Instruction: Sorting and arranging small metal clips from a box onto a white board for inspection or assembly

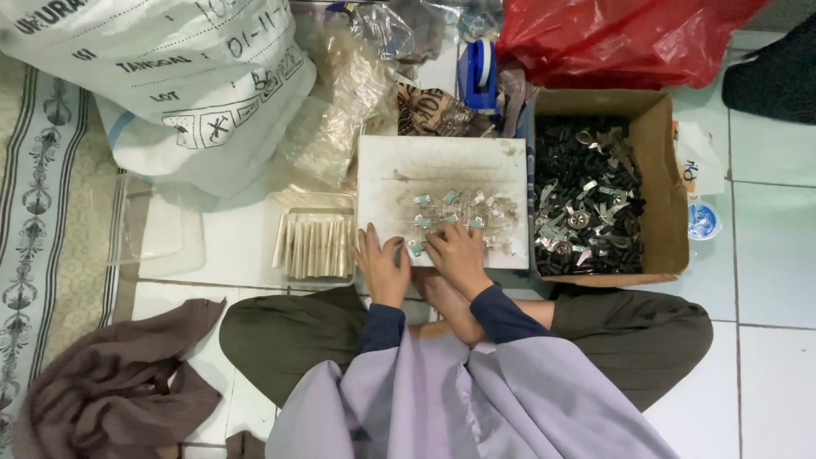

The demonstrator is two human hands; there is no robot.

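We saw an evenly lit, fairly bright view from overhead, with soft shadows under the hands, mild glare on the clear plastic bags at upper centre, slight softness throughout, and some bending of lines toward the frame edges.

White board: matt, scuffed, grey-smudged. Small clips on it: shiny metal. Cardboard box: plain brown, matt, holding dull black and bright metal parts. Clear plastic tray, glossy. Red bag: glossy plastic. Woven white sack. Floor tiles: smooth, glossy. Brown cloth: soft, matt.
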